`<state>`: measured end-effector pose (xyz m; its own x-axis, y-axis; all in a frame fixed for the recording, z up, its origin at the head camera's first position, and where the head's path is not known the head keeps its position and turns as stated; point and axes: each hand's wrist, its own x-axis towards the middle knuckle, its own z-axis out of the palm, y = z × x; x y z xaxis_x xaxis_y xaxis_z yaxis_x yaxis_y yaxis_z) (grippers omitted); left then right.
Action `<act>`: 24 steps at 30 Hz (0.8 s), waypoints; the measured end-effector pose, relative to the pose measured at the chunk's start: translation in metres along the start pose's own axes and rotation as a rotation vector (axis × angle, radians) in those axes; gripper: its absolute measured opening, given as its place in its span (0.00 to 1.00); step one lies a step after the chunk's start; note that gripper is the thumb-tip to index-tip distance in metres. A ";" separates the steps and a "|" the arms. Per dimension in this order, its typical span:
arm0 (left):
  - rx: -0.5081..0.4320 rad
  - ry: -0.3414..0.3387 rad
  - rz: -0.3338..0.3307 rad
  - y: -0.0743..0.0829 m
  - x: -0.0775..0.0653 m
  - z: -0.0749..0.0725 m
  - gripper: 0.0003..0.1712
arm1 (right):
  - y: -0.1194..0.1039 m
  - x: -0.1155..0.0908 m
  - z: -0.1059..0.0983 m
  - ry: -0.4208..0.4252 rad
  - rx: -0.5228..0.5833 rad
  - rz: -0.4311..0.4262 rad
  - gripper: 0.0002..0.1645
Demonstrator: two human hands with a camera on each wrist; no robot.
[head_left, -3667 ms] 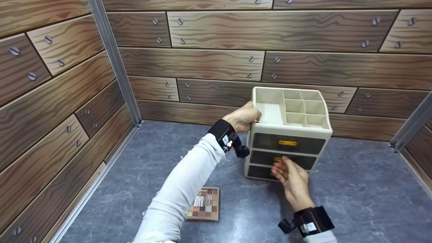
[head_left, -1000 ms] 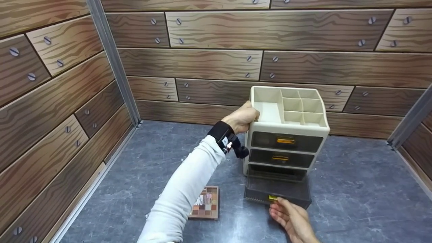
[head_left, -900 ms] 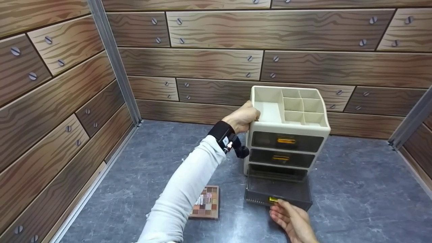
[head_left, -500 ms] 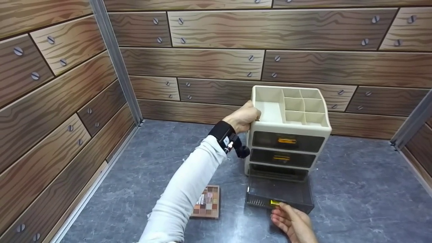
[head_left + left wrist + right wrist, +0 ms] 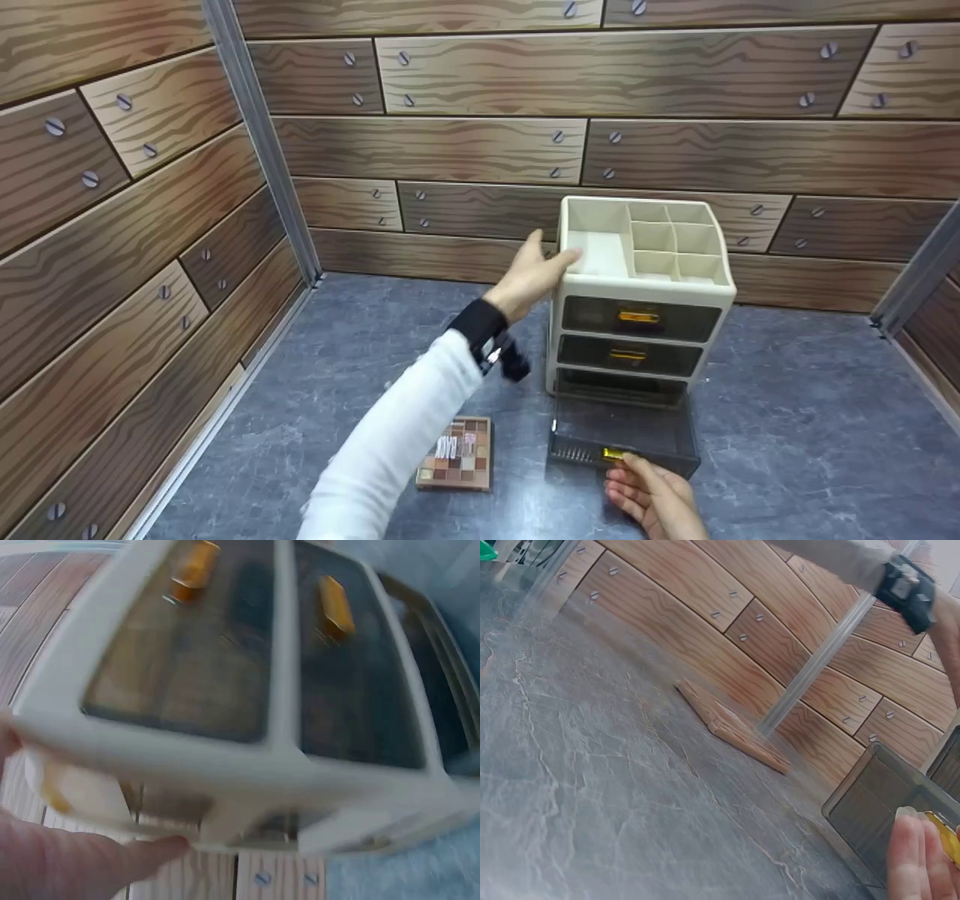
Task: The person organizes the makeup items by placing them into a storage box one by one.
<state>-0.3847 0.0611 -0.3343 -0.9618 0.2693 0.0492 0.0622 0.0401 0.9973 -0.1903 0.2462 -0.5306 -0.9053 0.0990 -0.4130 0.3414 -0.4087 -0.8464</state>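
A cream drawer organizer (image 5: 645, 285) stands on the floor, its top split into compartments. Its bottom drawer (image 5: 626, 427), smoky and see-through, is pulled out; the two drawers above are closed. My right hand (image 5: 660, 499) pinches the yellow handle (image 5: 613, 454) of that bottom drawer, also visible in the right wrist view as a gold handle (image 5: 946, 836). At the organizer's upper left edge, my left hand (image 5: 529, 277) has its thumb and fingers spread, grasping nothing. The left wrist view is blurred, with the left hand (image 5: 82, 862) by the organizer's side.
An eyeshadow palette (image 5: 455, 454) lies on the grey marbled floor, left of the pulled-out drawer and beside my left sleeve (image 5: 390, 442). Wood-patterned walls (image 5: 480, 142) close off the back and left, with a metal corner post (image 5: 259, 135) between them.
The right hand has drawn the bottom drawer out toward me since the first frame. My left hand has let go of the organizer's edge and shifted slightly left, its fingers spreading.
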 end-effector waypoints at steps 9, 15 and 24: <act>0.161 0.012 0.056 -0.037 -0.031 -0.032 0.52 | -0.001 -0.001 -0.001 0.037 -0.011 -0.008 0.12; 0.574 -0.068 0.158 -0.056 -0.061 -0.045 0.49 | 0.000 -0.001 0.002 0.035 -0.004 -0.025 0.13; 0.826 -0.243 0.101 -0.086 -0.101 -0.066 0.47 | 0.000 -0.005 -0.001 0.007 0.007 -0.011 0.13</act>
<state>-0.3110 -0.0331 -0.4218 -0.8633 0.5039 0.0284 0.4090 0.6656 0.6243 -0.1856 0.2461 -0.5287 -0.9073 0.1094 -0.4060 0.3298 -0.4141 -0.8484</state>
